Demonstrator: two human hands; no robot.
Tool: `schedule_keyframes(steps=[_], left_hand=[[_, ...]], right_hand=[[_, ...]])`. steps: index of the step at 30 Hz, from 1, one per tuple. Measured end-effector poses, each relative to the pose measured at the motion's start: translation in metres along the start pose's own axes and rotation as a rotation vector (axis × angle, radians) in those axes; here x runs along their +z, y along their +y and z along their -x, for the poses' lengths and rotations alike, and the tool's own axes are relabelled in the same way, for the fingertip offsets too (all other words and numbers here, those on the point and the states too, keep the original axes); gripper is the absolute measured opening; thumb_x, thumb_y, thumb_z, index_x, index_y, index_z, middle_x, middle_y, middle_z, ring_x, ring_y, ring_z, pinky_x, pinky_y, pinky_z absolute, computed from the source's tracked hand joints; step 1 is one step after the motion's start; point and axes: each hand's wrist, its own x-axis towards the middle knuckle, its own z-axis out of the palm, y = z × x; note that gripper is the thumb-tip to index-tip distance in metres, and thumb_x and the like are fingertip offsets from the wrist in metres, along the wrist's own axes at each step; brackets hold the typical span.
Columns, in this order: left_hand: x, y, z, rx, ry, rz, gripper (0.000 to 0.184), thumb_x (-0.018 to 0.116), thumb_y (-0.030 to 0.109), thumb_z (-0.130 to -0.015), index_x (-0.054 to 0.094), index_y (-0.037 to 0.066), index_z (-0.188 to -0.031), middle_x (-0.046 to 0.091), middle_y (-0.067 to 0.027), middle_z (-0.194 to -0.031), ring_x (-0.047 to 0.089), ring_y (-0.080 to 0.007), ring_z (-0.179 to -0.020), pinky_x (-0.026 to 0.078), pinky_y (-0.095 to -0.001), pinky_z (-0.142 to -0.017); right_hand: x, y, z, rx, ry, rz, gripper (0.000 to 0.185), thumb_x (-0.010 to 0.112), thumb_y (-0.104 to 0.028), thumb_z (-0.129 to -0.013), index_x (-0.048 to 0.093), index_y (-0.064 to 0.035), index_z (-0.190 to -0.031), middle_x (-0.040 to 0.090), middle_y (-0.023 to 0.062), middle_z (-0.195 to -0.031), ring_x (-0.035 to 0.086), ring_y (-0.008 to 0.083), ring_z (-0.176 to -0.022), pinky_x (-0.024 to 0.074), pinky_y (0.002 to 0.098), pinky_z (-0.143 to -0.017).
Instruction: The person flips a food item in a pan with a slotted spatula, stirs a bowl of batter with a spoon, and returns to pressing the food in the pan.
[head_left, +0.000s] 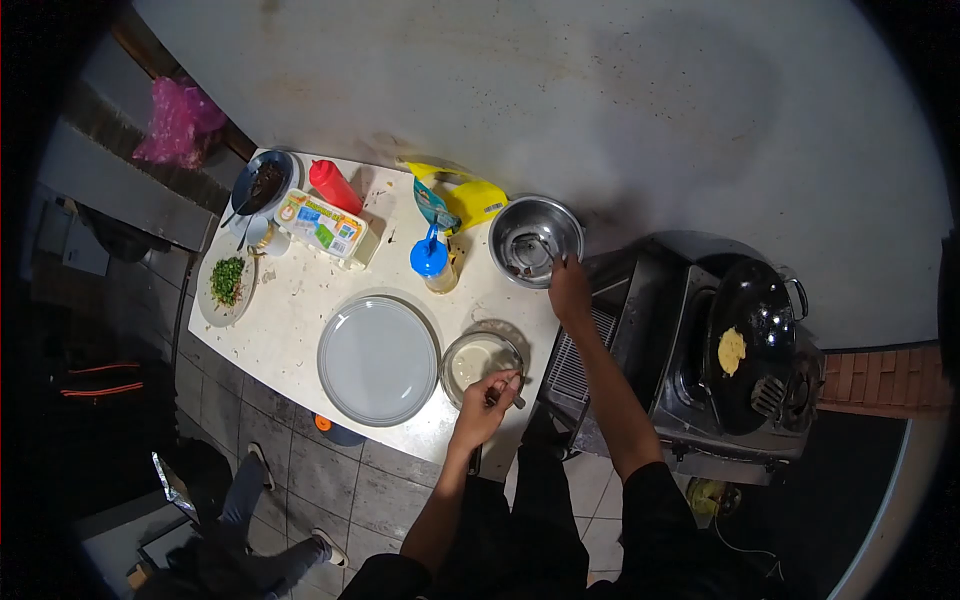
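Observation:
My right hand point(570, 292) reaches to the near right rim of a steel bowl point(497, 262). Its fingers are closed on the thin handle of a metal utensil, whose lower end lies inside the bowl; spoon or fork, I cannot tell. Lower down, my left hand point(485, 410) is over the near right side of a clear bowl point(450, 372) of pale, creamy liquid point(478, 360). Thumb and fingers are pinched together there, and what they hold is hidden. Left of that bowl, touching or nearly so, lies a large grey plate point(378, 360).
A black wok point(755, 305) with a yellow piece of food point(731, 351) and a slotted turner point(768, 396) sits on the stove at right. The table also bears a blue-lidded bottle point(432, 262), red squeeze bottle point(335, 187), plastic tub point(325, 230) and chopped greens point(227, 281). Another person's legs point(240, 505) show lower left.

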Motion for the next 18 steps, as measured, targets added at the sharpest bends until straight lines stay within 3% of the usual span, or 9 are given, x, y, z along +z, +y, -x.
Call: schedule_keyframes(steps=[4, 6, 7, 10, 12, 16, 18], left_hand=[[-0.001, -0.001, 0.000, -0.017, 0.020, 0.006, 0.031, 0.058, 0.022, -0.098, 0.061, 0.000, -0.120, 0.067, -0.0032, -0.079, 0.058, -0.0071, -0.079, 0.045, -0.0228, -0.073], [-0.001, -0.001, 0.000, -0.010, 0.015, 0.026, 0.031, 0.058, 0.022, -0.098, 0.062, 0.001, -0.120, 0.066, -0.0023, -0.078, 0.058, -0.0068, -0.078, 0.045, -0.0225, -0.072], [-0.002, 0.000, 0.000, -0.002, 0.012, 0.045, 0.031, 0.059, 0.023, -0.098, 0.062, 0.001, -0.120, 0.065, -0.0014, -0.078, 0.057, -0.0064, -0.077, 0.044, -0.0222, -0.071], [-0.003, 0.007, 0.003, 0.005, 0.052, -0.023, 0.030, 0.060, 0.024, -0.097, 0.064, 0.003, -0.119, 0.060, 0.0017, -0.077, 0.053, -0.0057, -0.073, 0.042, -0.0213, -0.067], [-0.005, 0.006, 0.001, 0.011, 0.049, -0.003, 0.030, 0.060, 0.024, -0.097, 0.064, 0.004, -0.118, 0.058, 0.0027, -0.076, 0.052, -0.0052, -0.072, 0.041, -0.0209, -0.066], [-0.005, 0.000, 0.000, 0.009, 0.056, 0.028, 0.029, 0.060, 0.024, -0.097, 0.064, 0.004, -0.118, 0.057, 0.0035, -0.076, 0.050, -0.0038, -0.071, 0.039, -0.0199, -0.064], [-0.006, -0.001, -0.001, 0.020, 0.056, 0.022, 0.029, 0.060, 0.023, -0.097, 0.064, 0.004, -0.118, 0.058, 0.0033, -0.076, 0.050, -0.0036, -0.071, 0.039, -0.0197, -0.064]], right_hand=[[-0.004, -0.009, -0.004, -0.049, 0.109, -0.068, 0.036, 0.040, -0.027, -0.101, 0.052, 0.0057, -0.109, 0.060, 0.0305, -0.102, 0.060, 0.0465, -0.095, 0.0476, 0.0515, -0.082], [-0.005, -0.012, -0.007, 0.151, -0.029, -0.137, 0.037, 0.039, -0.028, -0.102, 0.052, 0.0067, -0.108, 0.060, 0.0300, -0.103, 0.060, 0.0461, -0.096, 0.0475, 0.0517, -0.082], [-0.003, -0.010, -0.007, 0.152, -0.029, -0.137, 0.037, 0.039, -0.028, -0.102, 0.052, 0.0067, -0.108, 0.060, 0.0300, -0.103, 0.060, 0.0461, -0.096, 0.0475, 0.0517, -0.082], [-0.005, -0.016, -0.009, 0.012, 0.064, -0.009, 0.031, 0.041, -0.021, -0.101, 0.053, 0.0059, -0.109, 0.059, 0.0271, -0.103, 0.062, 0.0426, -0.092, 0.0498, 0.0488, -0.080], [-0.013, -0.017, -0.006, -0.135, 0.059, 0.267, 0.025, 0.043, -0.014, -0.098, 0.055, 0.0046, -0.110, 0.057, 0.0235, -0.103, 0.063, 0.0373, -0.092, 0.0521, 0.0449, -0.077], [-0.010, -0.013, -0.008, -0.124, 0.004, 0.279, 0.022, 0.046, -0.010, -0.095, 0.055, 0.0042, -0.110, 0.056, 0.0208, -0.106, 0.063, 0.0338, -0.094, 0.0530, 0.0420, -0.077], [-0.008, -0.010, -0.006, -0.142, 0.110, 0.216, 0.022, 0.047, -0.008, -0.094, 0.055, 0.0053, -0.110, 0.056, 0.0215, -0.107, 0.062, 0.0351, -0.096, 0.0524, 0.0428, -0.080]])
